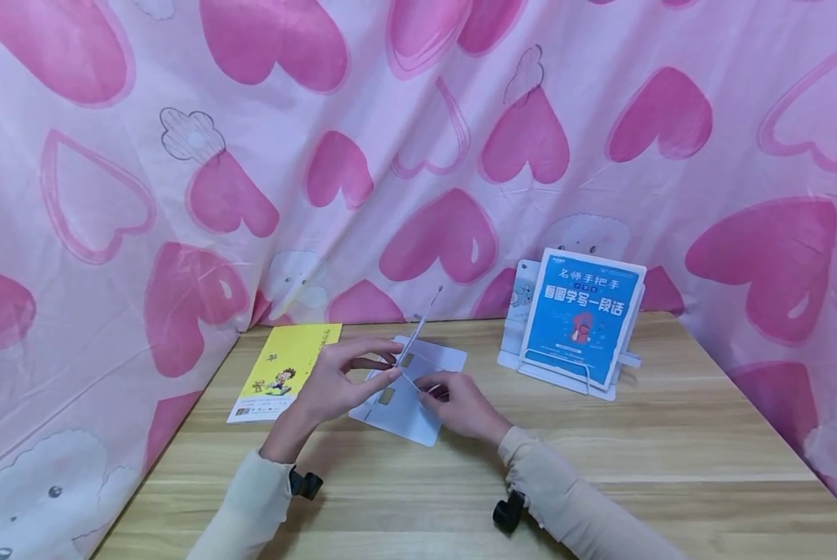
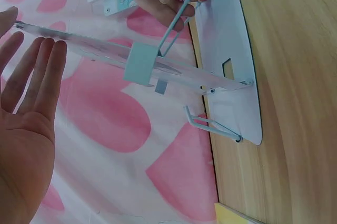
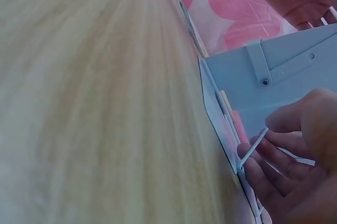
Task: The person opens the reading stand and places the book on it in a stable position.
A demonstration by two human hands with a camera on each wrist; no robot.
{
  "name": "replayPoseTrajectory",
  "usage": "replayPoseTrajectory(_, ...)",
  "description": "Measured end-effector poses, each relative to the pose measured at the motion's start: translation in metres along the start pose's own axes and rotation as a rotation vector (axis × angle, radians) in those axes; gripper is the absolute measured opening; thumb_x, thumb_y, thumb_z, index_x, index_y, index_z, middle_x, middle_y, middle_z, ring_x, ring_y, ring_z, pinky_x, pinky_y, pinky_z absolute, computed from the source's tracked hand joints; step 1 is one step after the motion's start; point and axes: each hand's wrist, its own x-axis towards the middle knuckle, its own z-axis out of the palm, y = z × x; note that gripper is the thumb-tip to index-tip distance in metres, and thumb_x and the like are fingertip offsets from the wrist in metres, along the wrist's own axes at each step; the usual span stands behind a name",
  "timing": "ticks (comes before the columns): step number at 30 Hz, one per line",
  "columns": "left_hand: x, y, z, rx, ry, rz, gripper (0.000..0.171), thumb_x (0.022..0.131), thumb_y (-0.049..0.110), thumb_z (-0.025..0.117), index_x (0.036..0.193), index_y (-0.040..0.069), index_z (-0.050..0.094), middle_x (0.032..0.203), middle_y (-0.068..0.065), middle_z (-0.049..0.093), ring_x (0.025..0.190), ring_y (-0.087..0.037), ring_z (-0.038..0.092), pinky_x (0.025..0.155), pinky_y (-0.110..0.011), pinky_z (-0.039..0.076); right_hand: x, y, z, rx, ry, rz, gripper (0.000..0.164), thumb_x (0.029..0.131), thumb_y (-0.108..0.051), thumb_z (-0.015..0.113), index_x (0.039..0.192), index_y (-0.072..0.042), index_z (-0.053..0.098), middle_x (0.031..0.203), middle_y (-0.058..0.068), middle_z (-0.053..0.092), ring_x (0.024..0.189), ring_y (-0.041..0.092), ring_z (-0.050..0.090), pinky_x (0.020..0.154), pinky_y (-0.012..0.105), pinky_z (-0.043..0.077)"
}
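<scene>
A pale metal book stand [image 1: 407, 416] is on the table in front of me, its base plate lying on the wood and its other plate raised at an angle. With thumb and fingertips, my left hand [image 1: 344, 381] pinches the raised plate [image 2: 110, 50] near its upper edge. My right hand [image 1: 464, 404] pinches a thin wire bar [image 3: 255, 148] of the stand between thumb and fingers, low by the base. A second wire loop [image 2: 213, 128] sticks up from the base's other side. Slots [image 1: 386, 396] are cut in the base.
At the left lies a yellow book [image 1: 278, 365], partly behind my left hand. To the right, a blue-covered book [image 1: 579, 311] leans on another stand [image 1: 513, 342]. A pink heart-patterned curtain [image 1: 432, 155] hangs along the wooden table's [image 1: 600, 451] back edge.
</scene>
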Motion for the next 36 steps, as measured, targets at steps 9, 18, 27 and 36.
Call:
replayPoseTrajectory(9,-0.002,-0.006,-0.001,0.002,0.013,-0.103,0.034,0.102,0.014,0.076,0.136,0.011,0.075,0.134,-0.005,0.078,0.117,-0.025,0.077,0.096,-0.036,0.066,0.000,0.001,0.001,0.002,0.019,-0.031,0.029,0.107,-0.018,0.069,0.134,-0.010,0.075,0.131,0.007,0.075,0.115,0.020,0.071,0.103,0.044,0.062)
replayPoseTrajectory(18,0.005,-0.043,-0.002,0.155,0.038,-0.339,0.032,0.112,0.024,0.061,0.143,0.024,0.070,0.141,0.001,0.073,0.134,-0.020,0.068,0.112,-0.051,0.058,-0.006,-0.021,0.012,0.054,0.120,-0.186,0.040,0.099,-0.034,0.081,0.129,-0.009,0.073,0.130,0.013,0.074,0.122,0.034,0.070,0.100,0.048,0.064)
replayPoseTrajectory(27,0.013,-0.081,0.005,0.161,-0.113,-0.429,0.041,0.112,0.009,0.054,0.153,0.004,0.059,0.153,-0.016,0.064,0.144,-0.036,0.061,0.118,-0.056,0.052,0.002,-0.043,0.039,0.097,0.133,-0.207,0.036,0.099,-0.046,0.079,0.111,-0.013,0.075,0.108,0.005,0.078,0.102,0.021,0.075,0.087,0.030,0.065)
replayPoseTrajectory(36,0.015,-0.090,0.013,0.089,-0.192,-0.516,0.045,0.113,0.010,0.055,0.158,0.012,0.053,0.158,-0.015,0.058,0.147,-0.040,0.057,0.124,-0.059,0.046,0.006,-0.049,0.037,0.040,0.195,-0.196,0.021,0.099,-0.042,0.080,0.095,-0.022,0.076,0.088,-0.012,0.076,0.080,0.002,0.071,0.074,0.020,0.062)
